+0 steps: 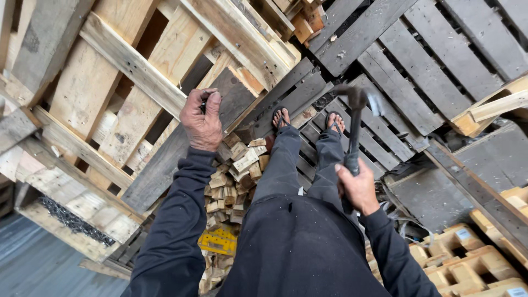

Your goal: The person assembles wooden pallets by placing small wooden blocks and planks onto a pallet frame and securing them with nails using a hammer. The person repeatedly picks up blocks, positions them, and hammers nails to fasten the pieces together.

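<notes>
Dark trousers (pixel 297 242) are filling the lower head view, sandalled feet (pixel 308 118) standing on grey pallet slats (pixel 385 137). My right hand (pixel 357 187) is gripping a hammer (pixel 355 132), fingers wrapped tight around its handle, head pointing up and away above the slats. My left hand (pixel 202 122) is curling its fingers over the edge of a leaning pale pallet (pixel 110 93). Wood offcuts (pixel 236 176) are piling just below that hand, beside my left leg.

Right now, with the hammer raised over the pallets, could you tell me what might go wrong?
The feet are in open sandals on slatted pallets, so a dropped hammer or a splinter could injure the toes. The left hand grips the tilted pallet, which might shift or pinch the fingers.
</notes>
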